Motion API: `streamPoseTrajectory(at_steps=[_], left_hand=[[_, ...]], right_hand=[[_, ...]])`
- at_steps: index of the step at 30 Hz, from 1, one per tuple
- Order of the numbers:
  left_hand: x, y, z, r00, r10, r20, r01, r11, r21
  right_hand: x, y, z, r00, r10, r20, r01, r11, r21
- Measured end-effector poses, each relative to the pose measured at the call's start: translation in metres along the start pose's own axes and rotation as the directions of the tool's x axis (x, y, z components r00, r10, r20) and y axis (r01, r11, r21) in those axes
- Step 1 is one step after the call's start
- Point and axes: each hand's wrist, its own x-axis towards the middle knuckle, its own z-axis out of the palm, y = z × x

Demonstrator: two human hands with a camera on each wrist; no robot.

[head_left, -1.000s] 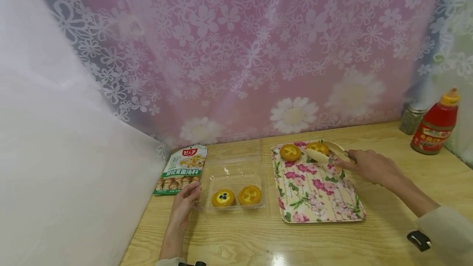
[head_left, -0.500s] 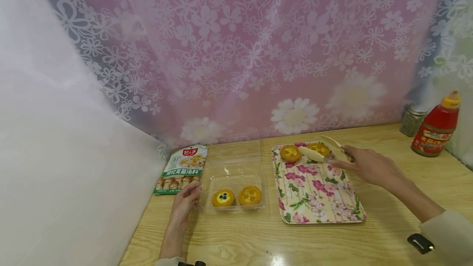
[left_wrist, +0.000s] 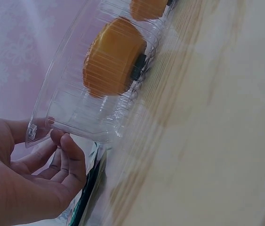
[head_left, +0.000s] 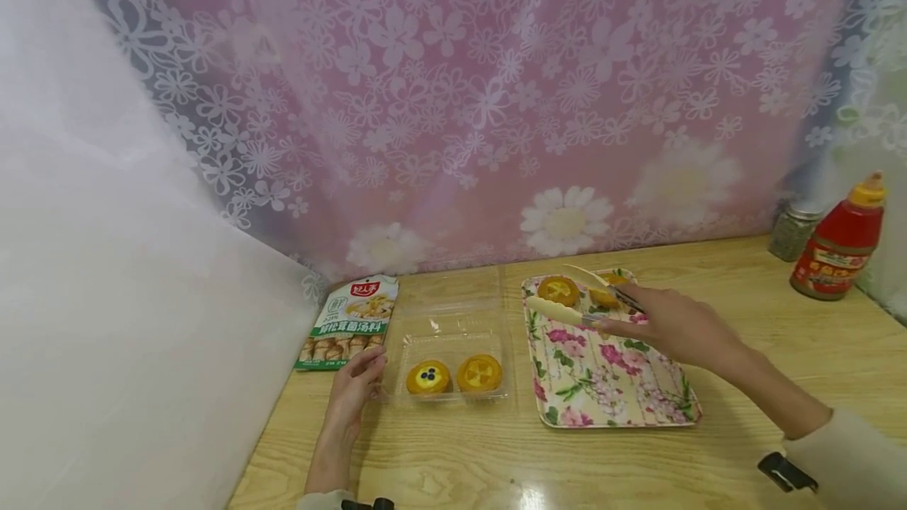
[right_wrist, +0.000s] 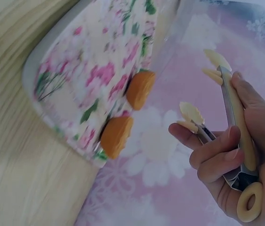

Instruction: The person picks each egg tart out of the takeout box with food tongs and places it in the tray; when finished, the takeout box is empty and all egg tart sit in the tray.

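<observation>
My left hand (head_left: pixel 352 392) pinches the near left corner of an open clear plastic container (left_wrist: pixel 76 110) between thumb and fingertips. Inside it sit a tart with blueberries (head_left: pixel 427 378) and a plain yellow-topped tart (head_left: pixel 479 374). In my right hand (head_left: pixel 680 325) I hold metal tongs (right_wrist: pixel 238 117) with cream-coloured tips, arms spread apart and nothing between them. They hover over the far end of a floral tray (head_left: pixel 609 400). One tart (head_left: pixel 557 290) there lies between the tong tips in the head view; a second tart (head_left: pixel 605 295) is partly hidden behind the tongs.
A green and white food pouch (head_left: pixel 350 325) lies left of the container. At the back right stand a red sauce bottle (head_left: pixel 838 246) with a yellow cap and a small spice jar (head_left: pixel 794 233). A floral curtain (head_left: pixel 453 101) hangs behind the table.
The right hand has moved left with the tongs, from around the right tart on the tray to over the left one. The left hand stays at the container's corner.
</observation>
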Motion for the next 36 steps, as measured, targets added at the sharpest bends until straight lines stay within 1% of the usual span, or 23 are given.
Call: streamPoseTrajectory(at_steps=[3, 6, 13, 17, 21, 26, 31, 36], left_hand=[[0.000, 0.001, -0.001, 1.000, 0.000, -0.001, 0.000, 1.000, 0.009], [0.001, 0.003, -0.002, 1.000, -0.003, -0.007, 0.003, 1.000, 0.011], [0.003, 0.007, -0.002, 1.000, 0.003, -0.004, -0.003, 1.000, 0.003], [0.004, 0.007, -0.001, 1.000, 0.001, -0.005, -0.001, 1.000, -0.003], [0.006, 0.004, 0.000, 1.000, -0.006, -0.010, 0.006, 1.000, -0.007], [0.004, 0.001, 0.000, 1.000, -0.008, -0.012, 0.008, 1.000, 0.000], [0.003, 0.002, 0.000, 1.000, -0.008, -0.008, 0.008, 1.000, -0.007], [0.002, 0.003, 0.000, 1.000, 0.000, -0.002, 0.000, 1.000, 0.006]], right_hand=[[0.001, -0.009, 0.002, 0.998, -0.057, -0.009, 0.057, 0.998, -0.008], [0.003, -0.018, 0.004, 0.994, -0.105, 0.006, 0.105, 0.994, -0.018], [0.009, -0.036, 0.013, 0.985, -0.168, 0.047, 0.168, 0.986, 0.009], [0.012, -0.044, 0.018, 0.973, -0.220, 0.063, 0.220, 0.975, 0.015], [0.016, -0.054, 0.024, 0.961, -0.263, 0.086, 0.263, 0.965, 0.015], [0.024, -0.070, 0.032, 0.950, -0.289, 0.117, 0.289, 0.957, 0.020], [0.032, -0.082, 0.040, 0.944, -0.299, 0.142, 0.300, 0.954, 0.017], [0.040, -0.092, 0.050, 0.936, -0.316, 0.152, 0.319, 0.948, 0.008]])
